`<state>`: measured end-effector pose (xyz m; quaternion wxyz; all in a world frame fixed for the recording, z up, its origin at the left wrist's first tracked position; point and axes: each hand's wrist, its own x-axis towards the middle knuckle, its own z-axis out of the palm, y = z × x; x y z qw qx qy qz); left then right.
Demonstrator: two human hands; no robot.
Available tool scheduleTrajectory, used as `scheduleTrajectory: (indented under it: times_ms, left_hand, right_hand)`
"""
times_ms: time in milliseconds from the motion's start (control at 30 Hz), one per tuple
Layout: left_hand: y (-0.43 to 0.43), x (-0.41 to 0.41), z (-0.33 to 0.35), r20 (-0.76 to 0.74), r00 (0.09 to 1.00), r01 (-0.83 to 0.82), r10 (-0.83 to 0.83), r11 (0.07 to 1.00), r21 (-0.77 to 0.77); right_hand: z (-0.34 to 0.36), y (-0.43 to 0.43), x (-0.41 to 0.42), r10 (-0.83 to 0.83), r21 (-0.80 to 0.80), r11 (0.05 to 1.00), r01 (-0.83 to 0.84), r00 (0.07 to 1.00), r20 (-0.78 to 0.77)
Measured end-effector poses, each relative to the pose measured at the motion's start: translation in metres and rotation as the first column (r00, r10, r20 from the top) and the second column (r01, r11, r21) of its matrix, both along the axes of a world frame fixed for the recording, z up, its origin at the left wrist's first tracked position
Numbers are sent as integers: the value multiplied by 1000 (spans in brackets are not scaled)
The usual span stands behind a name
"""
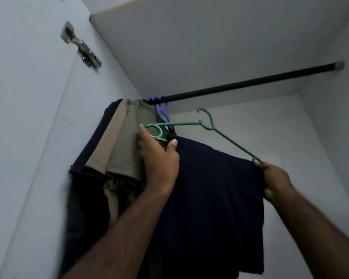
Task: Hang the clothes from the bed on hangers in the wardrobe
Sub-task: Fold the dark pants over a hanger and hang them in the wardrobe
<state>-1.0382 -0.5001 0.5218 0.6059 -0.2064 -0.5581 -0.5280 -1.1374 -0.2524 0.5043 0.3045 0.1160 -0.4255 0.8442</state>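
Navy garment point(210, 188), one, drapes one green hanger point(230, 141), ends gripped by left hand point(159, 158) and right hand point(276, 180).

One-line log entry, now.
left hand grips green plastic hanger | right hand holds far end | navy garment draped over it | off black rail

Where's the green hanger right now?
Head view, centre: the green hanger is below the rail, unhooked, held by the left hand at one end and the right hand at the other.

Metal hinge point(80, 45) upper left on pale side panel point(28, 117); cream-edged top board point(169, 9) overhead; grey rod cap point(339, 65) far right.
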Motion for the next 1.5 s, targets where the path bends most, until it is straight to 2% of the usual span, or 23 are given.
scheduleTrajectory:
  times_ms: [200, 400, 700, 933, 1100, 1333, 1500]
  left_hand:
    - [-5, -33, 46, -33, 988, -153, 151, 985, -75]
    - [-13, -38, 77, -42, 956, -294, 291, 946, -133]
    - [-2, -50, 138, -7, 865, -488, 501, 839, -241]
    - [18, -61, 159, 0, 806, -565, 592, 768, -301]
    - [10, -51, 165, -37, 772, -622, 634, 743, -245]
    - [-14, -46, 141, -68, 763, -644, 643, 749, -156]
    - [-12, -36, 131, -68, 738, -671, 672, 717, -189]
  right_hand:
    - [45, -21, -72, 104, 13, 995, -104, 994, -16]
    - [78, -53, -120, 139, 36, 990, -138, 990, -28]
    - [119, -79, -156, 391, 94, 919, -383, 916, -92]
    - [133, -71, -174, 419, 90, 908, -410, 899, -130]
    - [150, -83, -170, 432, 156, 900, -408, 882, -187]
    - [140, -107, -171, 455, 251, 877, -410, 875, -162]
    - [135, -117, -175, 466, 302, 862, -407, 870, -160]
